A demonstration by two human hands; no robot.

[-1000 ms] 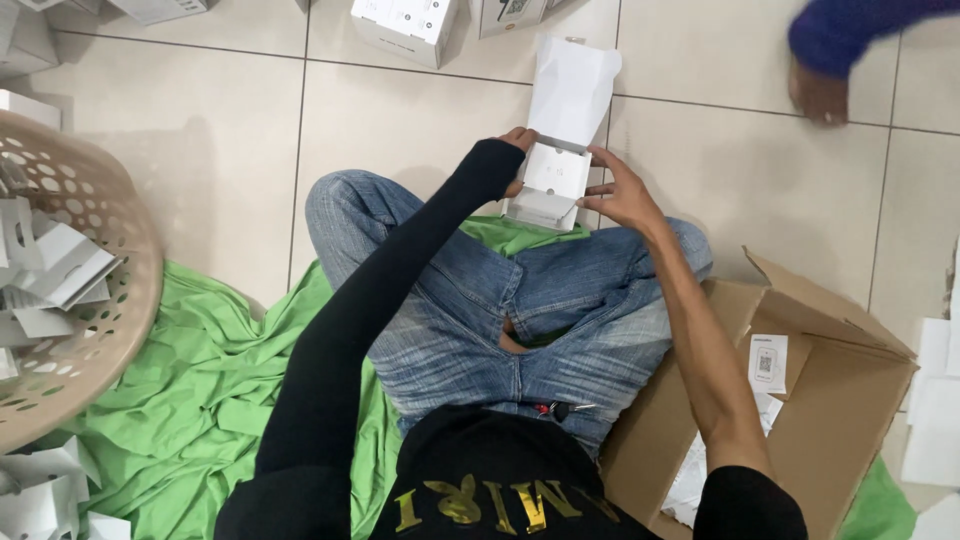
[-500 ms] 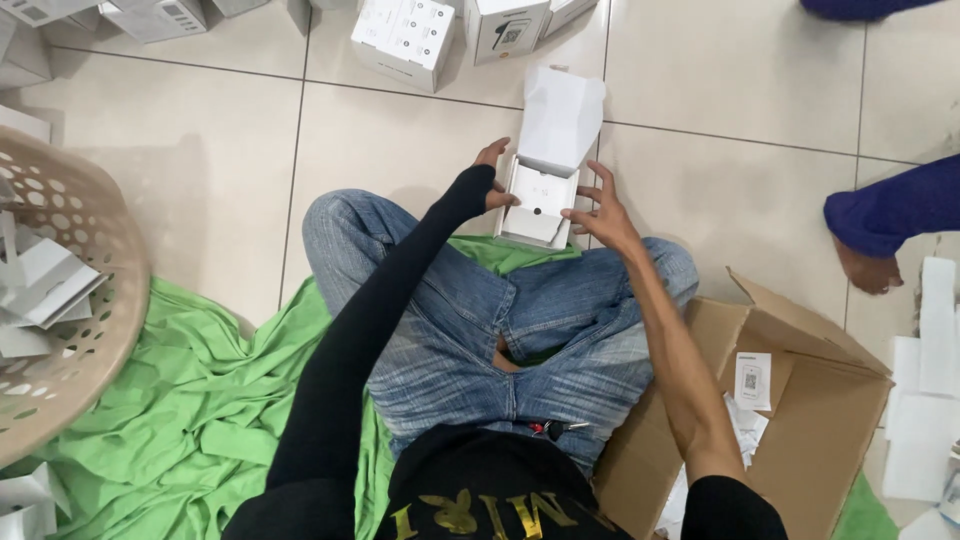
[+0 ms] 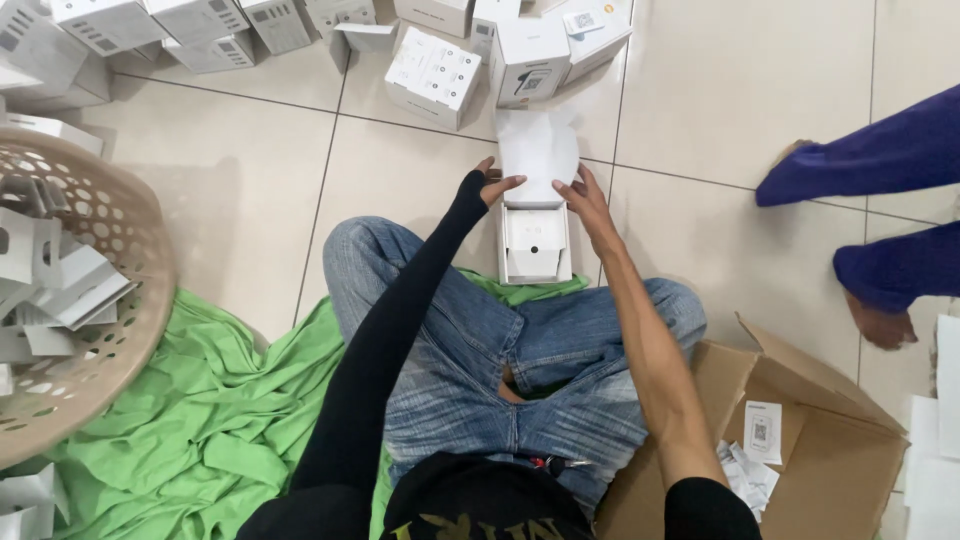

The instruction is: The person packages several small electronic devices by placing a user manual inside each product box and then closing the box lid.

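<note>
Head camera view looks down at a person who sits cross-legged on a pale tiled floor [image 3: 760, 70] in blue jeans. Between the knees stands a small white cardboard box [image 3: 535, 245], open at the top, with its white lid flap [image 3: 538, 155] standing up at the far end. The left hand [image 3: 497, 187], at the end of a long black sleeve, touches the left edge of the flap with its fingers spread and loose, not closed around it. The right hand [image 3: 585, 200] is bare and rests its fingertips on the right edge of the flap, also open, so both hands press the flap from the sides rather than grab it. Inside the box sits a white insert with a small dark dot in the middle. Farther off on the floor stand many closed white boxes [image 3: 432, 75] in a loose row. On the left sits a round tan plastic basket with holes [image 3: 120, 330], full of folded white card pieces. A bright green cloth [image 3: 200, 420] lies under the person. On the right is an open brown cardboard carton [image 3: 830, 440] with papers in it. Another person's legs in dark blue trousers [image 3: 880, 160] are at the right edge.
</note>
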